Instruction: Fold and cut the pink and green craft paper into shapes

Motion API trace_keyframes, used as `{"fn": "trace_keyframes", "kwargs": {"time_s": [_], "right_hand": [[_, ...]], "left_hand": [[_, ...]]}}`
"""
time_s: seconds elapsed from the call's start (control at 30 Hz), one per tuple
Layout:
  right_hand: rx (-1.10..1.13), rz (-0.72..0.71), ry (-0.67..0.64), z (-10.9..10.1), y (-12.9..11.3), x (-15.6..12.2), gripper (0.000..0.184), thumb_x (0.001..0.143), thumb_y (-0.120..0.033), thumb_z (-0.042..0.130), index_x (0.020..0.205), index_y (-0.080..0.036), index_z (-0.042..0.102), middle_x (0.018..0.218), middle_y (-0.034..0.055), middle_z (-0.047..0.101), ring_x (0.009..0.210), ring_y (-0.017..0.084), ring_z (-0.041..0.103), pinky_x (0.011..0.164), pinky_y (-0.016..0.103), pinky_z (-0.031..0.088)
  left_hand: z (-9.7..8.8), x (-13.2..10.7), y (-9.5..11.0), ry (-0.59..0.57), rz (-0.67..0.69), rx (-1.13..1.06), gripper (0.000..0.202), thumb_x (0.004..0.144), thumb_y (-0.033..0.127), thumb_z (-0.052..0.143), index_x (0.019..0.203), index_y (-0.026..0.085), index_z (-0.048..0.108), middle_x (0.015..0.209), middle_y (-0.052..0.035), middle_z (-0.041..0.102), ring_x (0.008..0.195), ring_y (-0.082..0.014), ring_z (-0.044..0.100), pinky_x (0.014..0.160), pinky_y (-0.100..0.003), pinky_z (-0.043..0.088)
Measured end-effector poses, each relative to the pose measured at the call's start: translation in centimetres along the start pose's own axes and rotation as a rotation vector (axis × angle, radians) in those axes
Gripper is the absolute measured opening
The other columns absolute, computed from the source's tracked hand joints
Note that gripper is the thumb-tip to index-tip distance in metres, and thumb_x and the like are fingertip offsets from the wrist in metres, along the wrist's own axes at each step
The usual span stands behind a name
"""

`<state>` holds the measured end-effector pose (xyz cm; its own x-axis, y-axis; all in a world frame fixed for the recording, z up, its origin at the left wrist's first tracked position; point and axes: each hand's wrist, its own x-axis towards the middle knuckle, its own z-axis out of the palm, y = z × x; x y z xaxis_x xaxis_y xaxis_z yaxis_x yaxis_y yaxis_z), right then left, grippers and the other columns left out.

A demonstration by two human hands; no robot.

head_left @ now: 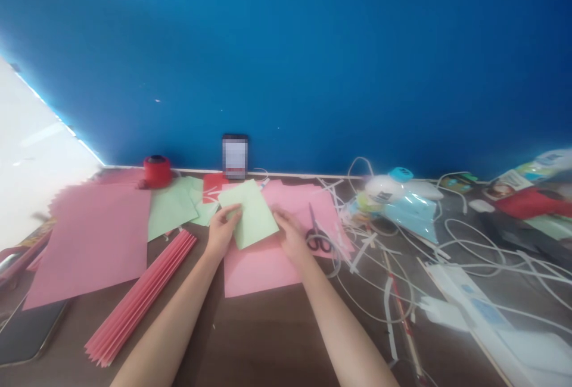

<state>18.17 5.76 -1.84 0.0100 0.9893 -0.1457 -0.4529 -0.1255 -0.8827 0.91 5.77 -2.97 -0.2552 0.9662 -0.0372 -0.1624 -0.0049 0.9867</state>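
Between my two hands is a light green sheet of paper (pixel 254 217), tilted above the pink paper (pixel 263 271) on the table. My left hand (pixel 222 229) pinches its left edge, thumb on the upper face. At the right edge my right hand (pixel 290 233) grips the same sheet, its fingertips partly hidden behind it. Black-handled scissors (pixel 319 241) lie on the pink sheets just right of my right hand. A pleated pink paper strip (pixel 140 297) rests left of my left forearm.
Large pink sheets (pixel 98 232) and green sheets (pixel 172 208) lie at the left, near a red tape roll (pixel 157 172). A phone (pixel 235 156) leans on the blue wall (pixel 313 65). White cables (pixel 473 244), paper scraps and a power strip (pixel 473 309) cover the right side.
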Motion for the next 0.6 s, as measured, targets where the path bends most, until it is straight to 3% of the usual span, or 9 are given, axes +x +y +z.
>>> {"fn": "trace_keyframes", "kwargs": {"time_s": [0.2, 0.43, 0.6], "right_hand": [[0.083, 0.008, -0.044, 0.3, -0.6, -0.2, 0.022, 0.061, -0.036, 0.072, 0.077, -0.021, 0.068, 0.082, 0.0031, 0.068, 0.08, 0.021, 0.06, 0.077, 0.035, 0.045], [0.022, 0.006, -0.065, 0.4, -0.5, -0.3, 0.024, 0.061, -0.038, 0.072, 0.076, -0.02, 0.068, 0.081, 0.0032, 0.067, 0.077, 0.021, 0.059, 0.072, 0.033, 0.045], [0.0, -0.035, -0.038, -0.1, 0.2, 0.0, 0.022, 0.062, -0.038, 0.072, 0.075, -0.021, 0.067, 0.076, 0.0006, 0.066, 0.075, 0.019, 0.059, 0.074, 0.032, 0.044]], "left_hand": [[-0.1, -0.1, 0.4, 0.006, 0.039, 0.086, 0.03, 0.065, 0.035, 0.066, 0.09, 0.02, 0.068, 0.1, -0.0058, 0.066, 0.095, -0.0212, 0.058, 0.084, -0.033, 0.045], [0.2, -0.8, 1.5, -0.117, 0.045, 0.063, 0.043, 0.061, 0.034, 0.071, 0.1, 0.019, 0.065, 0.106, -0.0071, 0.064, 0.097, -0.022, 0.058, 0.082, -0.032, 0.046], [0.1, -0.7, 1.4, -0.065, 0.05, 0.107, 0.039, 0.061, 0.033, 0.07, 0.099, 0.021, 0.066, 0.107, -0.006, 0.064, 0.096, -0.0202, 0.059, 0.083, -0.031, 0.046]]}}
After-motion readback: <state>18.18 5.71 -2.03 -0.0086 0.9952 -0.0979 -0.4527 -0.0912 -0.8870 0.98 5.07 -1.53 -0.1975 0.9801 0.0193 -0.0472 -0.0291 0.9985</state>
